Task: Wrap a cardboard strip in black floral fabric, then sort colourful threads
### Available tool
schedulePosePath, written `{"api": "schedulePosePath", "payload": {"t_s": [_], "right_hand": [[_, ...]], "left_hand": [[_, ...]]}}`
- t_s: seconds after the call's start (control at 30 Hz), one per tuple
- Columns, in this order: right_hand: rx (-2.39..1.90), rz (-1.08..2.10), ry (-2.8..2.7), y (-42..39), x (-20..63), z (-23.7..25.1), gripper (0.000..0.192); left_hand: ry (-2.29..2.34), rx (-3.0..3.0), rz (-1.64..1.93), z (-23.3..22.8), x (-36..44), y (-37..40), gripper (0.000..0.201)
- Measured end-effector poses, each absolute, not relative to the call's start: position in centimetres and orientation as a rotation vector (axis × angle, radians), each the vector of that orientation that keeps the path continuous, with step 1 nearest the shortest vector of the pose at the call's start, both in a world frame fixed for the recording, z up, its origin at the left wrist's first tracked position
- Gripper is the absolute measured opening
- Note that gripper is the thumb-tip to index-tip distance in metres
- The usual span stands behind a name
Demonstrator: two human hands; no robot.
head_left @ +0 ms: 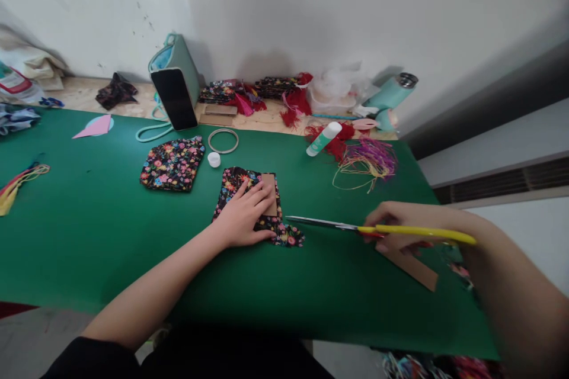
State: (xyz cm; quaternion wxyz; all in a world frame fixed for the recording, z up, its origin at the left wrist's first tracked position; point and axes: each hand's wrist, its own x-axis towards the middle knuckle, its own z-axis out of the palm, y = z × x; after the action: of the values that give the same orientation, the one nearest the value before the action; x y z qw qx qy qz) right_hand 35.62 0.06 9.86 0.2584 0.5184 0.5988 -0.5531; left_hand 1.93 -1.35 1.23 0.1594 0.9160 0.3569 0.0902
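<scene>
My left hand (246, 213) lies flat, fingers spread, on a black floral fabric piece (291, 235) and a small brown cardboard rectangle (270, 204) on top of it. Scissors (404, 229) with yellow handles are gripped in my right hand (395, 237), their narrow blades pointing left toward the fabric's right edge without touching it. Under that hand, a brown cardboard strip (415, 270) rests on the green table. Left of the fabric sits a second stack of floral fabric (172, 164), beside a white cap (214, 159) and a metal ring (223, 141).
A glue stick (323, 139) stands tilted near purple and yellow threads (367, 160). Toward the wall are a phone (174, 99) leaning on a mint bag (184, 65), red tassels (296, 108) and a teal bottle (393, 93). A pink paper piece (94, 127) lies left on the green table (111, 237).
</scene>
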Motion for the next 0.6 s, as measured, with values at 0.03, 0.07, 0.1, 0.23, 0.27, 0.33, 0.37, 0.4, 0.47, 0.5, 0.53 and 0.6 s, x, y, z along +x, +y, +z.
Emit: {"api": "schedulePosePath", "payload": {"t_s": [0.03, 0.07, 0.1, 0.23, 0.27, 0.33, 0.37, 0.4, 0.47, 0.5, 0.53, 0.6], "right_hand": [[1.429, -1.491, 1.618, 0.2, 35.4, 9.9, 0.037], [1.458, -1.48, 1.619, 0.2, 35.1, 9.9, 0.037], [1.481, -1.473, 1.627, 0.3, 34.8, 10.0, 0.036], [1.434, -1.537, 1.655, 0.6, 33.8, 9.9, 0.032], [1.423, -1.549, 1.641, 0.7, 33.7, 9.9, 0.032], [1.401, -1.559, 1.638, 0.8, 33.6, 9.8, 0.033], [1.393, -1.552, 1.653, 0.9, 33.5, 9.7, 0.034], [1.385, -1.541, 1.67, 1.0, 33.5, 9.7, 0.035], [1.378, -1.522, 1.688, 1.1, 33.6, 9.7, 0.038], [1.38, -1.515, 1.687, 1.1, 33.5, 9.8, 0.039], [1.379, -1.509, 1.679, 1.2, 33.5, 9.8, 0.041], [1.382, -1.5, 1.675, 1.2, 33.5, 10.0, 0.042]], "left_hand": [[1.025, 2.615, 0.254, 1.3, 1.9, -1.4, 0.076], [1.029, 2.612, 0.25, 1.3, 2.0, -1.4, 0.076], [1.031, 2.609, 0.246, 1.4, 2.0, -1.4, 0.076], [1.029, 2.6, 0.244, 1.4, 2.0, -1.4, 0.075], [1.03, 2.598, 0.245, 1.4, 2.0, -1.4, 0.075], [1.032, 2.591, 0.246, 1.4, 2.0, -1.4, 0.075], [1.034, 2.587, 0.244, 1.4, 2.0, -1.4, 0.075], [1.035, 2.585, 0.242, 1.5, 2.0, -1.4, 0.075], [1.036, 2.584, 0.239, 1.5, 2.0, -1.4, 0.074], [1.036, 2.584, 0.24, 1.5, 2.0, -1.4, 0.074], [1.035, 2.584, 0.241, 1.5, 2.0, -1.4, 0.075], [1.033, 2.586, 0.241, 1.5, 2.0, -1.4, 0.075]]}}
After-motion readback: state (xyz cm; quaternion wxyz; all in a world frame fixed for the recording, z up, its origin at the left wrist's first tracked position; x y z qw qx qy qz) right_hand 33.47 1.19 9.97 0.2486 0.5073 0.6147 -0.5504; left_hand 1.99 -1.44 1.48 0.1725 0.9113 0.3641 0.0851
